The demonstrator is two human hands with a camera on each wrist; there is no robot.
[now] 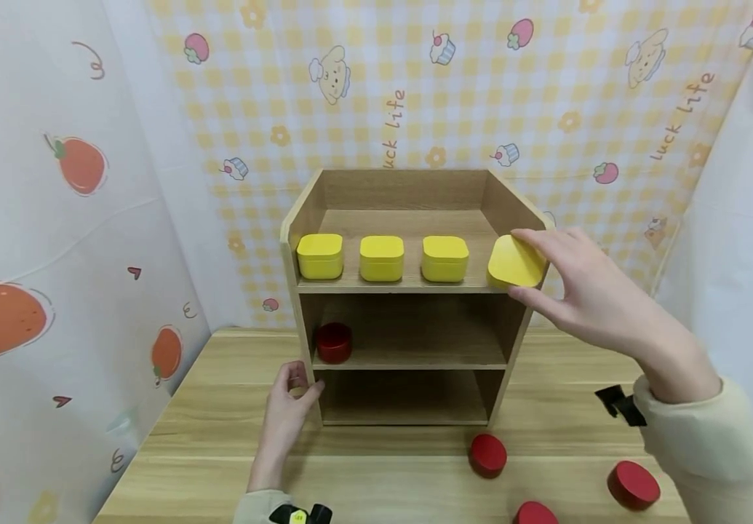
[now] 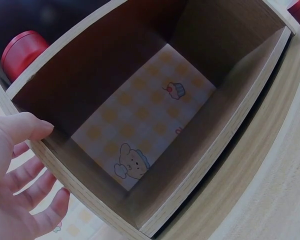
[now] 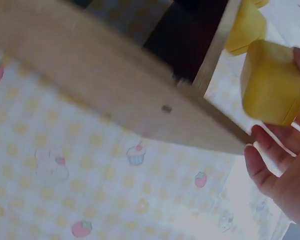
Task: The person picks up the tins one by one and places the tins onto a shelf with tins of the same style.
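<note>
My right hand point(image 1: 595, 295) pinches a rounded square yellow box point(image 1: 515, 262) between thumb and fingers at the right end of the shelf's top level. The box tilts in the head view; in the right wrist view fingertips point(image 3: 257, 150) lie along the shelf's side edge. To its left, several matching yellow boxes point(image 1: 444, 259) stand in a row along the front. My left hand point(image 1: 287, 416) grips the left side panel of the wooden shelf point(image 1: 409, 287), thumb point(image 2: 32, 126) over the front edge and fingers outside. A round red box point(image 1: 333, 343) sits at the middle level's left end.
On the wooden table point(image 1: 219, 437) in front of the shelf lie round red boxes: one near the shelf's right foot point(image 1: 487, 456), another farther right point(image 1: 634, 485), and one at the bottom edge point(image 1: 535, 514). Patterned cloth point(image 1: 409, 94) hangs behind the shelf.
</note>
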